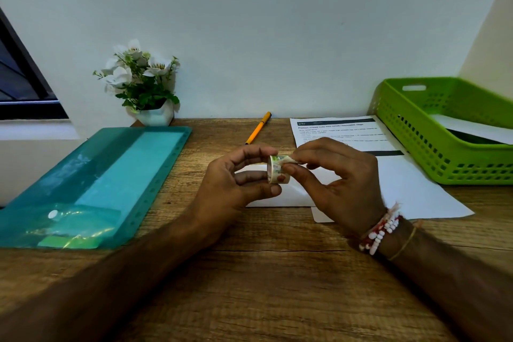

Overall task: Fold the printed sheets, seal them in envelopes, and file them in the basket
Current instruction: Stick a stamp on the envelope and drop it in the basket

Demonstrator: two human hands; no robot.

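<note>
My left hand (pixel 236 180) grips a small roll of patterned tape (pixel 277 173) above the desk. My right hand (pixel 336 183) pinches the tape's loose end at the top of the roll between thumb and forefinger. Under both hands lies a white envelope (pixel 291 196), partly hidden. A printed sheet (pixel 337 129) with a dark header lies behind and to the right, running under my right hand. The green perforated basket (pixel 410 130) stands at the far right with white paper (pixel 477 129) inside.
A teal plastic folder (pixel 91 180) covers the desk's left side. A white pot of artificial flowers (pixel 144 83) stands against the wall, and an orange pen (pixel 258 128) lies near the back. The wooden desk (pixel 263 272) reaches to the near edge.
</note>
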